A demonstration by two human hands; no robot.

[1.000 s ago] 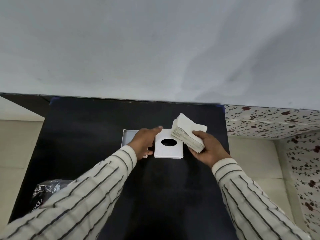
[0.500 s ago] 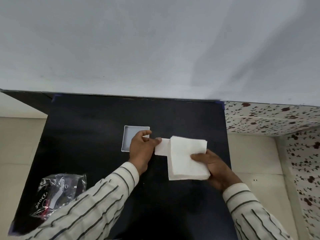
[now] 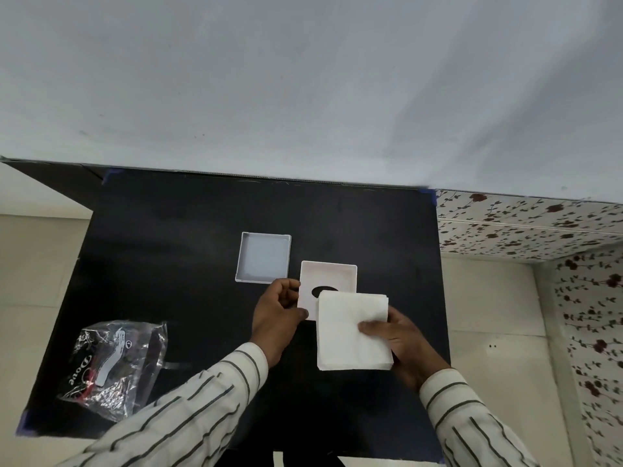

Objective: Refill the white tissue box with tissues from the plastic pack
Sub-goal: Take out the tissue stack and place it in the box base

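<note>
Tissues [image 3: 350,332]: 1 flat white stack, clamped in right hand [image 3: 397,335], thumb on top, fingers beneath; held low over black table [image 3: 202,237], near edge of stack toward the striped sleeves. Far edge of stack overlapping box part with oval hole [image 3: 328,281], part of hole covered. Left hand [image 3: 276,315] pinched on left edge of that holed part, thumb and fingers closed on it. Crumpled plastic pack [image 3: 114,362] lying near front-left corner of table, well apart from both hands. Shallow open tray of box [image 3: 263,257] farther back, just beside holed part, to its left, resting flat. Beyond table: plain white wall [image 3: 303,79].
</note>
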